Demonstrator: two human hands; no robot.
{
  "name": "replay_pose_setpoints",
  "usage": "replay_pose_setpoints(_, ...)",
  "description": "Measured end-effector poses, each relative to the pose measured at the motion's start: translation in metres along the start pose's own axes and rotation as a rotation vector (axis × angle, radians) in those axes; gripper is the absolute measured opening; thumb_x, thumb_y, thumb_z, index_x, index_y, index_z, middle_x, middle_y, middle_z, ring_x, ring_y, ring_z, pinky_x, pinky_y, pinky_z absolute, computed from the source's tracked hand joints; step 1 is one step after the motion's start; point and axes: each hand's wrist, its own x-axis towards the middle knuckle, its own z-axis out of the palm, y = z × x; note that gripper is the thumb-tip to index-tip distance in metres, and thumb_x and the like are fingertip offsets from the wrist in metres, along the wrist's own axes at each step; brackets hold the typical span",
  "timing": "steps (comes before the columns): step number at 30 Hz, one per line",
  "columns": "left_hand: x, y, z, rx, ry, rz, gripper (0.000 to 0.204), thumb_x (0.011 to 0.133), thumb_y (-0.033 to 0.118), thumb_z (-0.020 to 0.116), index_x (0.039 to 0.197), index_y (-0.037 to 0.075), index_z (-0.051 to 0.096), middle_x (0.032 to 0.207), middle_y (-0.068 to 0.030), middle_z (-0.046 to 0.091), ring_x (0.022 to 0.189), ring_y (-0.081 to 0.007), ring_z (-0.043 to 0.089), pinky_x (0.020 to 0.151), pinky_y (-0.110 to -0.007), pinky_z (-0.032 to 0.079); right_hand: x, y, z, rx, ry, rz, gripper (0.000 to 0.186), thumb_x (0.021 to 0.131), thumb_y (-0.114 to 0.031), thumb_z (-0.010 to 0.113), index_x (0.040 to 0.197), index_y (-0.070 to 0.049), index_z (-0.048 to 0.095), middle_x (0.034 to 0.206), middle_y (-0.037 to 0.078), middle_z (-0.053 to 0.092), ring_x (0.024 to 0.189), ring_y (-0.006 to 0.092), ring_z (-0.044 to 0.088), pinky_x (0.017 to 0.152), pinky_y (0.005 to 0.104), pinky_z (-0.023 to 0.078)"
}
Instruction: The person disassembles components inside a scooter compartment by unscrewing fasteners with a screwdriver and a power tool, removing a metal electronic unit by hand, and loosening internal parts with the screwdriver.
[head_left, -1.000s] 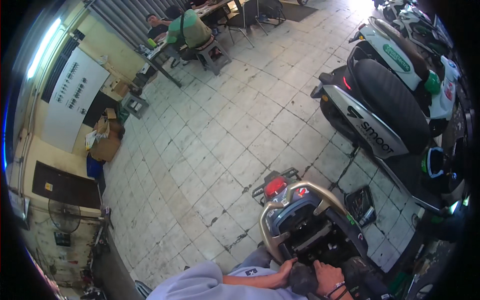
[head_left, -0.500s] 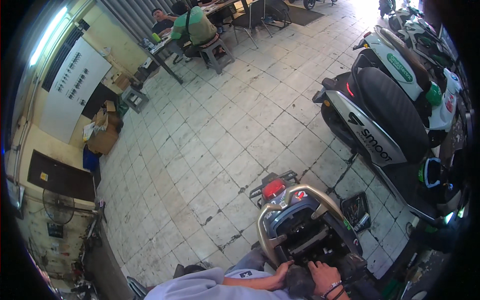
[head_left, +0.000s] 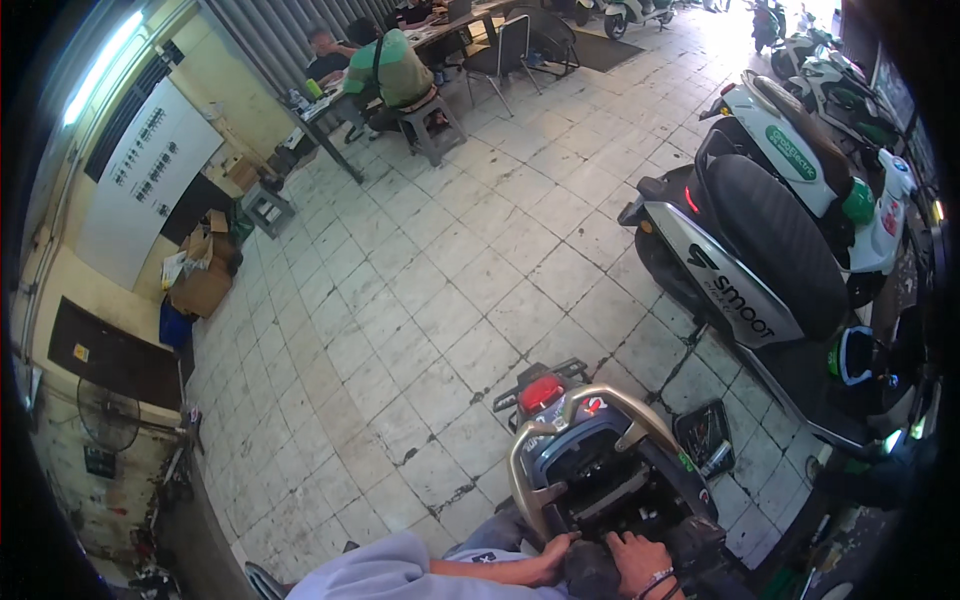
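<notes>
The tail of a scooter (head_left: 540, 450), with an uncovered body and a bronze grab rail (head_left: 640, 408), is right in front of me. Between my hands lies a black rounded part (head_left: 592, 574) at the near edge of its open compartment (head_left: 605, 495). My left hand (head_left: 548, 562) grips that part from the left, thumb uppermost and the other fingers mostly hidden. On the other side, my right hand (head_left: 642, 564), with bands at the wrist, has bent fingers over it. What lies under both hands cannot be seen.
A black tray of tools (head_left: 706, 440) sits on the floor right of the scooter. Beyond it stands a silver-and-black scooter (head_left: 740, 260), with more scooters behind. Far off, people sit at a table (head_left: 335, 100) near a grey stool (head_left: 432, 130). Cardboard boxes (head_left: 205, 280) line the left wall.
The view has shifted slightly, so more of the far end shows and the scooter sits a little lower. Both hands remain at the black rounded part.
</notes>
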Motion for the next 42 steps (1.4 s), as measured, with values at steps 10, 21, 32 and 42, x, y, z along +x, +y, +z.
replay_pose_setpoints(10, 0.014, 0.003, -0.011, 0.085, 0.039, 0.107, 0.042, 0.102, 0.046, 0.055, 0.107, 0.007, 0.069, 0.096, -0.0092, 0.075, 0.085, -0.0256, 0.07, 0.083, -0.041, 0.056, 0.016, 0.003, 0.003, -0.085, -0.09, -0.029, 0.075, 0.063, -0.019, 0.086, 0.131, -0.012, 0.055, 0.112, 0.014, 0.068, 0.106, 0.0326, 0.07, 0.08, 0.0463, 0.061)
replay_pose_setpoints(21, -0.084, 0.001, 0.026, 0.074, -0.058, 0.362, 0.042, 0.097, 0.044, 0.054, 0.101, 0.008, 0.074, 0.094, -0.0129, 0.075, 0.088, -0.0339, 0.07, 0.086, -0.048, 0.056, 0.005, -0.003, -0.001, -0.023, 0.02, -0.039, 0.058, 0.071, -0.006, 0.078, 0.124, -0.009, 0.055, 0.112, 0.018, 0.066, 0.103, 0.0359, 0.069, 0.08, 0.0473, 0.059)
replay_pose_setpoints(32, 0.038, 0.012, -0.023, 0.044, -0.106, -0.027, 0.045, 0.098, 0.044, 0.055, 0.104, 0.004, 0.073, 0.102, -0.0171, 0.076, 0.094, -0.035, 0.07, 0.094, -0.051, 0.054, 0.013, -0.009, -0.004, -0.039, -0.004, -0.037, 0.06, 0.072, -0.006, 0.078, 0.128, -0.009, 0.056, 0.111, 0.017, 0.066, 0.102, 0.0357, 0.068, 0.081, 0.0471, 0.059)
replay_pose_setpoints(42, 0.012, 0.034, -0.027, 0.174, -0.136, 0.086, 0.035, 0.105, 0.037, 0.05, 0.121, 0.01, 0.065, 0.111, -0.0063, 0.071, 0.093, -0.019, 0.068, 0.083, -0.039, 0.058, 0.022, -0.028, -0.014, -0.081, -0.02, 0.002, 0.052, 0.079, -0.008, 0.073, 0.129, -0.009, 0.058, 0.113, 0.016, 0.068, 0.108, 0.0334, 0.068, 0.084, 0.0442, 0.06)
